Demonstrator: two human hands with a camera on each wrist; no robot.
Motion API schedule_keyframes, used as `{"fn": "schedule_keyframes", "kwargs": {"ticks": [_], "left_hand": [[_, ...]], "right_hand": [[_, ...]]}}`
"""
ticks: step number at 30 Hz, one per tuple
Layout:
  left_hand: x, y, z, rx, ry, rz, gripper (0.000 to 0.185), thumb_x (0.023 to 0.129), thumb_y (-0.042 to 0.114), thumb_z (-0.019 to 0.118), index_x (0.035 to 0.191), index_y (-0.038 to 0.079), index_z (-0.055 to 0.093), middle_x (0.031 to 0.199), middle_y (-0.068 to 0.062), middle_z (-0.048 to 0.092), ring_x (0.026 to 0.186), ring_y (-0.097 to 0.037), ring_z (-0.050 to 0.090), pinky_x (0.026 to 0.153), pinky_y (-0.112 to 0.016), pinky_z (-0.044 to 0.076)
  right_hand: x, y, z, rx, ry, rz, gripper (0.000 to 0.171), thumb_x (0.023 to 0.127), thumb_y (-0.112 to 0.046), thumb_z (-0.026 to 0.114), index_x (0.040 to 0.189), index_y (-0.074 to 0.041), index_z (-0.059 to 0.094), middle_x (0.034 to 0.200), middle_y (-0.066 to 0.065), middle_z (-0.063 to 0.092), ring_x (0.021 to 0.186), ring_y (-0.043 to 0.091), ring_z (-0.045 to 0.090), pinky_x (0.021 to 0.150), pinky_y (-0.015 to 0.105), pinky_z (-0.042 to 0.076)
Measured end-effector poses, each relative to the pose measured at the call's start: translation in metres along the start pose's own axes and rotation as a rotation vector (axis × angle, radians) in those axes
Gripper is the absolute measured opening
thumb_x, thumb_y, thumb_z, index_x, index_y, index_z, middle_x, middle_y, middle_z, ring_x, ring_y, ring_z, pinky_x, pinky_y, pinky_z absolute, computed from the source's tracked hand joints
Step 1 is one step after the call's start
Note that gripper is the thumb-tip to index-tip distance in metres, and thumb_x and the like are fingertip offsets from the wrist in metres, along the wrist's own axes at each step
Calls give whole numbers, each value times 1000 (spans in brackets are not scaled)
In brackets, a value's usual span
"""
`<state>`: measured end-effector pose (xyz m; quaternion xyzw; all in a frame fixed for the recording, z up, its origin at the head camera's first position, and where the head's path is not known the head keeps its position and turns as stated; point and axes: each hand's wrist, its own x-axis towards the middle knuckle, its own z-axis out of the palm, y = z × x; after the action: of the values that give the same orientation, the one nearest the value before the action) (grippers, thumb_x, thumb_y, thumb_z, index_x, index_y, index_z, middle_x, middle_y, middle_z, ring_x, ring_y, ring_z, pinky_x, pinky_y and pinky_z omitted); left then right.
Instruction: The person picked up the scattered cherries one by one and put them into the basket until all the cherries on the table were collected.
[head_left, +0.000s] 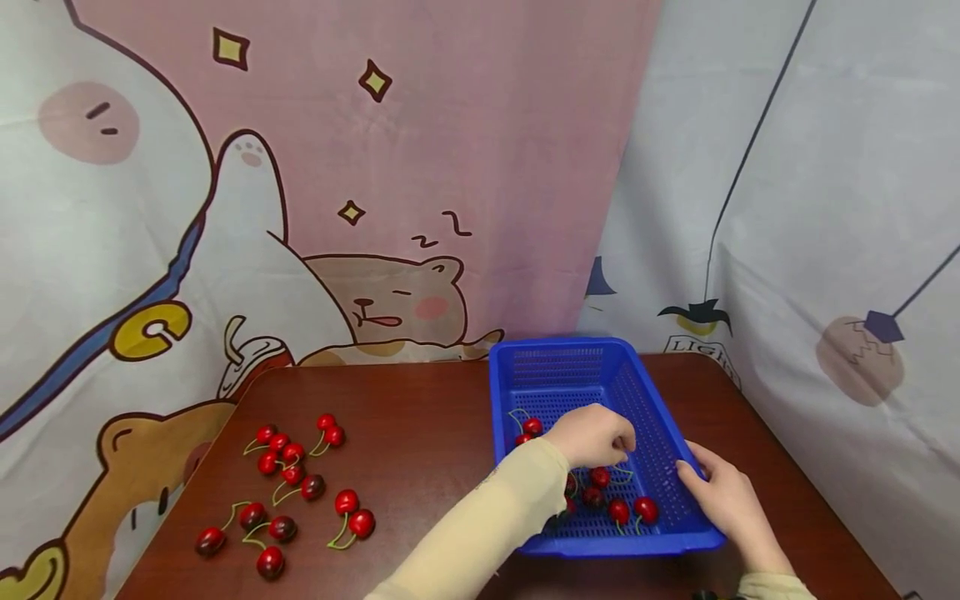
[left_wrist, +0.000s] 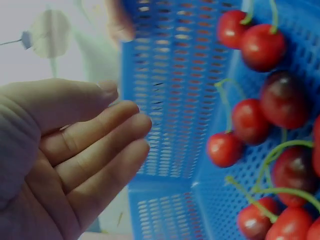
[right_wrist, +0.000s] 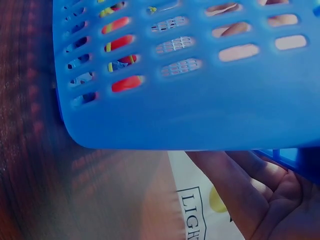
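Observation:
A blue perforated basket (head_left: pixel 555 346) stands on the right half of a dark wooden table (head_left: pixel 427 433). Several red cherries (head_left: pixel 618 510) with green stems lie in its near end. My left hand (head_left: pixel 611 450) hovers inside the basket just above them. In the left wrist view this left hand (left_wrist: pixel 122 112) has relaxed fingers and holds nothing, with the cherries (left_wrist: pixel 262 47) to its right. My right hand (head_left: pixel 701 483) grips the basket's right rim, thumb over the edge. The right wrist view shows the right hand's fingers (right_wrist: pixel 235 170) under the rim of the basket (right_wrist: pixel 200 115).
Several more cherries (head_left: pixel 292 475) lie scattered on the left part of the table, dark and bright red. A cartoon-printed cloth (head_left: pixel 337 167) hangs behind the table and along the right side. Bare tabletop (head_left: pixel 427 467) separates the loose cherries from the basket.

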<state>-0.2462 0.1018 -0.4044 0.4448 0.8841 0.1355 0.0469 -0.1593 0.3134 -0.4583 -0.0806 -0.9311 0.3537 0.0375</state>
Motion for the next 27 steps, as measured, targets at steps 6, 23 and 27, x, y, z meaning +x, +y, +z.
{"fn": "schedule_keyframes", "kwargs": {"ticks": [6,23,27], "left_hand": [[-16,-10,-20,-73,64,-52,22,91,26,74,113,23,74,106,14,71,91,4,63,77,-11,47],[-74,-40,-61,-245,286,-117,51,92,31,72,138,15,58,127,-1,65,110,-11,64,92,-27,50],[-93,-52,-66,-270,331,-150,56,91,31,73,141,14,55,133,-3,62,113,-14,63,95,-32,50]], "right_hand": [[0,0,1,-5,-2,4,54,100,-26,56,140,9,46,106,29,66,75,24,68,66,41,55],[1,1,0,-5,-16,12,55,101,-27,55,141,8,45,109,31,65,77,27,69,67,42,56],[2,1,-1,-6,-19,7,55,101,-28,55,141,8,45,109,30,65,78,27,69,69,44,56]]}}
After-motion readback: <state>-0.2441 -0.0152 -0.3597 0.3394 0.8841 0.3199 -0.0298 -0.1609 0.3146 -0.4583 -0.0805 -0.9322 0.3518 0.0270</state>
